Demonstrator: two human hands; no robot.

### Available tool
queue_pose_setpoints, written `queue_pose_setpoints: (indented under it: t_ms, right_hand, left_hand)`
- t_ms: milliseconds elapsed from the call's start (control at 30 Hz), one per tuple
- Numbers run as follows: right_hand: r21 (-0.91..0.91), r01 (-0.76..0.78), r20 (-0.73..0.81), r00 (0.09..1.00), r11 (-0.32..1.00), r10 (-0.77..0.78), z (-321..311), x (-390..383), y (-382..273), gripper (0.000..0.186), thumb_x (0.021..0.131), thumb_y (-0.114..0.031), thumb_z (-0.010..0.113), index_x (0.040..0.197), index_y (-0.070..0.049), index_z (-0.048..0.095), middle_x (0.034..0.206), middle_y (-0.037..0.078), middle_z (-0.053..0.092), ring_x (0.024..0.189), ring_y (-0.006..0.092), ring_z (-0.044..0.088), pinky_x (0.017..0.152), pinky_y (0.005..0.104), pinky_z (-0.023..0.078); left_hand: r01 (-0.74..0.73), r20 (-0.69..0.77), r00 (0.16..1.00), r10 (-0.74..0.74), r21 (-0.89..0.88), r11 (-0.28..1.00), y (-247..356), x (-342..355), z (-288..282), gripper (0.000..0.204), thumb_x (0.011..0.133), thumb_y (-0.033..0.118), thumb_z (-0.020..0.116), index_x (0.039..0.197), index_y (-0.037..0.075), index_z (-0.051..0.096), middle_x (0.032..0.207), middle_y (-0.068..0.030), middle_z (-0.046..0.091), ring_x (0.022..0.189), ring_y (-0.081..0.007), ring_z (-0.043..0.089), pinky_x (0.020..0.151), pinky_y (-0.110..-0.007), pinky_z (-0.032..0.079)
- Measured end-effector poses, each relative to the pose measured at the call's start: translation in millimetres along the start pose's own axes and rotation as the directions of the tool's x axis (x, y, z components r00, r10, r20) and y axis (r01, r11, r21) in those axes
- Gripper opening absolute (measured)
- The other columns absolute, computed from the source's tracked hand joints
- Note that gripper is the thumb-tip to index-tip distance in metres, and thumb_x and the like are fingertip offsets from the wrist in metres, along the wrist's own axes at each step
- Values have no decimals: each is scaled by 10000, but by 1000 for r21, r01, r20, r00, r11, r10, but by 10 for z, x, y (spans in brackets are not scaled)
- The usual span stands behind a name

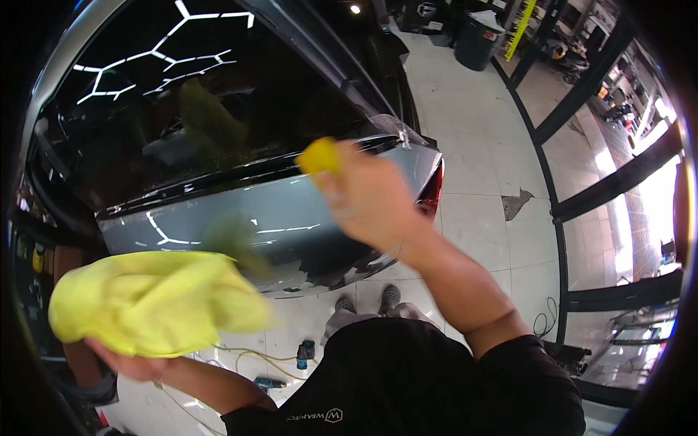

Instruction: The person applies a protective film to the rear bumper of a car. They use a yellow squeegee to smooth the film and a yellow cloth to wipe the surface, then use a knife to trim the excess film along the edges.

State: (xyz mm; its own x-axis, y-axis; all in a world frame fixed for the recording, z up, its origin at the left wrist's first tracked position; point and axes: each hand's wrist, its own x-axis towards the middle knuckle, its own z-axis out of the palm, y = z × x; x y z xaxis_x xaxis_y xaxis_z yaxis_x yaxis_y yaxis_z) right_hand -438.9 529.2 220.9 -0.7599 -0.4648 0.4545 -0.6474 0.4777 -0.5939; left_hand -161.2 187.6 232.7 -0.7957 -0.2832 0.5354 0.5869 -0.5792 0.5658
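Note:
My left hand (127, 363) is under a crumpled yellow cloth (153, 301), gripping it at the lower left. Most of those fingers are hidden by the cloth. Smeared by motion, my right hand (374, 196) closes on a small yellow tool (318, 157) whose exact kind I cannot make out. This hand is over the car's grey trunk lid (283, 207), below the dark rear window (218, 94). I cannot tell whether the yellow tool touches the car. The trunk lid and window mirror the cloth and ceiling lights.
A red tail light (430, 190) is just past my right hand. Blue-and-black power tools (302, 356) and a yellow cord (265, 357) lie on the tiled floor (472, 247) near my feet. A dark bin (476, 47) stands far right, beside black-framed glass panels (611, 254).

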Motion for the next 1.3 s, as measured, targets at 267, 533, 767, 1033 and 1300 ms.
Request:
queue_pose_setpoints:
  t_ms: [267,533,767,1033,1300]
  right_hand:
    - [-369,-469,-269,880,802,390,-459,-1,553,305,903,-265,620,1050,0,582,825,258,679,792,445,671,731,526,523]
    - [-160,-205,5,978,966,209,98,-8,108,268,903,-215,597,1022,20,550,809,244,670,758,440,664,721,518,526]
    - [-227,-351,-299,913,909,278,-517,-83,513,244,909,-224,604,979,-3,529,817,244,651,776,431,647,693,506,489]
    - [195,-176,-61,980,965,191,-897,-377,791,215,877,-142,643,1014,13,587,814,190,620,681,326,594,660,382,481]
    - [456,-150,11,987,877,163,-1101,-362,1132,219,883,-140,660,1054,-5,635,849,99,653,738,184,619,707,315,503]
  left_hand:
    - [251,-182,965,-186,460,852,-285,107,268,429,1001,274,498,1333,3,504,1341,-137,513,1198,-294,482,1023,-450,351]
    - [530,-241,442,-864,847,35,-536,462,632,250,944,112,609,1167,2,632,1128,-106,643,966,-248,612,853,-360,471]
    - [-575,546,817,-187,798,-181,-2257,1627,964,279,843,49,689,1114,-10,665,1061,-141,633,971,-322,619,848,-369,513]
    - [-604,615,776,-140,662,-444,-2927,1649,864,298,793,52,724,1081,7,658,1013,-102,596,918,-285,580,785,-390,480]
    - [-573,518,820,-244,747,-339,-2920,1308,1089,225,791,46,739,999,23,657,977,-117,612,881,-293,588,742,-406,475]
